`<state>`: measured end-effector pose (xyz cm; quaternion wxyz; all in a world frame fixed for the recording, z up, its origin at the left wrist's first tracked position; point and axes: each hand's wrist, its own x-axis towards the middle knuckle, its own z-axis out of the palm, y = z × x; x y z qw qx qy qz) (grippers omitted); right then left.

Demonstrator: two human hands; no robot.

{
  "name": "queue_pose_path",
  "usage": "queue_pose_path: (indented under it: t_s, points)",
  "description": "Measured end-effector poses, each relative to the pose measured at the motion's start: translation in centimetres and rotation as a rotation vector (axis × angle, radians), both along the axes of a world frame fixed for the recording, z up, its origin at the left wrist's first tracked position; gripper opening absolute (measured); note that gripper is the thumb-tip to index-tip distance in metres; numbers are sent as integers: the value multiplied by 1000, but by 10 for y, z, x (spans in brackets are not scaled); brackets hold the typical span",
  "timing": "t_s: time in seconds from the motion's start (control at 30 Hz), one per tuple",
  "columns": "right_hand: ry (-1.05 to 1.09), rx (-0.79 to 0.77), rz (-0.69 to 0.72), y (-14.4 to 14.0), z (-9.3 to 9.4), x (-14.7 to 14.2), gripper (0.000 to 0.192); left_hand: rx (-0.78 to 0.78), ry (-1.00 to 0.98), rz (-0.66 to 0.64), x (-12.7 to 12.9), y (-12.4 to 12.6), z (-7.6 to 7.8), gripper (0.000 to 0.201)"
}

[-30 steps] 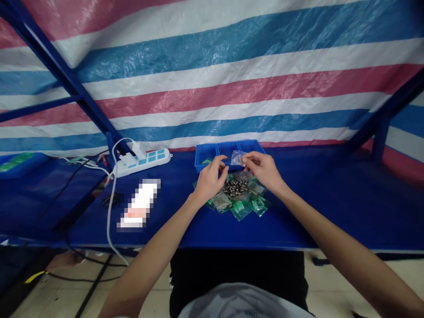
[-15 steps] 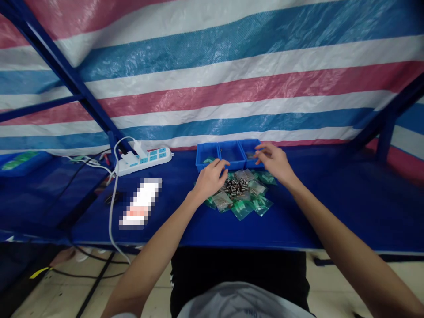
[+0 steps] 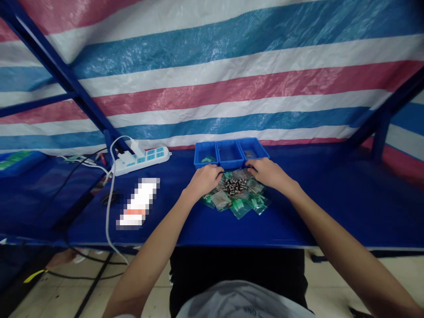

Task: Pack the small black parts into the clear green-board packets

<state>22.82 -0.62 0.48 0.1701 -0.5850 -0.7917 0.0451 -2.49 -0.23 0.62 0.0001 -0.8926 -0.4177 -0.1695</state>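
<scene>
Head view: your right hand (image 3: 269, 173) has let go of its small bag and dropped beside your left hand (image 3: 203, 180); both rest with fingers loosely curled, empty, on the bag pile (image 3: 236, 194), trays (image 3: 230, 153) at 12 o'clock.

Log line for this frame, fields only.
left hand: on small bags | right hand: on bags | metal parts: between hands | tray: behind

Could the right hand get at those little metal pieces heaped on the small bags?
Probably yes: the right hand rests at the heap's far right edge, and the metal pieces lie uncovered on the bags, with nothing between.
</scene>
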Motion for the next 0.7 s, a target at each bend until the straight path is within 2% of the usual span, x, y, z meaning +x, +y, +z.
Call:
queue_pose_path:
  t_s: [0.13, 0.4, 0.53, 0.7]
  points:
    - [-67, -49, -21, -4, 0, -2, 26, 8, 2, -11, 0, 0, -2, 28]
    - [-93, 7, -59, -7, 5, -7, 26, 34, 9, -54, -3, 3, -4, 30]
    - [16, 72, -26, -11, 8, -15, 21, 110, -30, -65, -5, 2, 2, 29]
    - [292, 126, 161, -17, 4, -37, 23, 261, -119, -106, -6, 1, 11, 28]
